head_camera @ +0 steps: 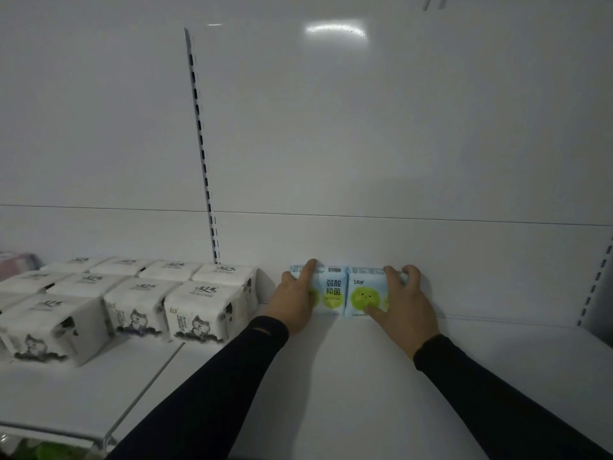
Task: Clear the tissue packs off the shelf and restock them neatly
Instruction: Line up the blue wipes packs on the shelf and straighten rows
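Two light-blue tissue packs with green circles stand side by side against the back wall of the white shelf [348, 376]. My left hand [297, 298] grips the left pack [331, 290], fingers over its top and left side. My right hand [403, 302] grips the right pack [363, 293], fingers curled over its top right corner and thumb on its front. Both arms wear black sleeves.
Several white tissue packs [195, 307] with a cartoon animal print stand in rows on the shelf to the left. A slotted upright [204, 167] runs up the back wall. Another slotted upright [595, 283] bounds the shelf on the right.
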The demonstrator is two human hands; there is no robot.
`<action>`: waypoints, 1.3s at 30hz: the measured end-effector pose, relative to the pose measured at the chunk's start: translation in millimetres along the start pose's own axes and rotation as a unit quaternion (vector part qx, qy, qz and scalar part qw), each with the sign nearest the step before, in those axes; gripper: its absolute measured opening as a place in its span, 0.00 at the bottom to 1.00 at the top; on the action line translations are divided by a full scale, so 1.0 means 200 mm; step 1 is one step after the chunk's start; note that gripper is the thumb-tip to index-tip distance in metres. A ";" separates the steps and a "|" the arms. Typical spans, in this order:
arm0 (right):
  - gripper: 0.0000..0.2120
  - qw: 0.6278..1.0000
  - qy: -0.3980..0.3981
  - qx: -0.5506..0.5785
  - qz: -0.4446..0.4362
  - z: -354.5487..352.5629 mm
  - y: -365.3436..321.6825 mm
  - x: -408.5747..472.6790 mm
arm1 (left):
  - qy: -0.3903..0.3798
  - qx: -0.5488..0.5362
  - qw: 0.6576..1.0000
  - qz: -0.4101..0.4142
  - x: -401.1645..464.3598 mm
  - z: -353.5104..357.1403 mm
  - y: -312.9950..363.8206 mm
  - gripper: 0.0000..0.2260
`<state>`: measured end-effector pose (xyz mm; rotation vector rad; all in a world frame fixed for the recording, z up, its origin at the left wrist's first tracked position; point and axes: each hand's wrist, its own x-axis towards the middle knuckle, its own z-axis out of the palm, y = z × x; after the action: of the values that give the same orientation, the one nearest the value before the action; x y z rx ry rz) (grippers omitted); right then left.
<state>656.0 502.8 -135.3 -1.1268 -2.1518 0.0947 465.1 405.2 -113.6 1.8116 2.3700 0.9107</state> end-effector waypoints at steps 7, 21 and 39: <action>0.38 1.000 -0.022 0.012 -0.006 -0.01 0.03 0.00 | -0.051 0.038 0.998 -0.019 0.01 -0.04 0.00 0.27; 0.32 0.997 0.017 0.009 -0.072 -0.39 0.08 -0.10 | 0.121 0.045 0.990 0.065 -0.18 -0.25 0.13 0.21; 0.29 0.964 0.148 -0.194 0.111 -1.09 0.08 -1.41 | 0.011 -0.132 0.907 0.399 -0.78 0.04 0.80 0.23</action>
<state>907.5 248.9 -129.7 -1.4965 -1.8142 -0.3882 659.2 294.9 -96.7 2.6583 1.3484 1.2108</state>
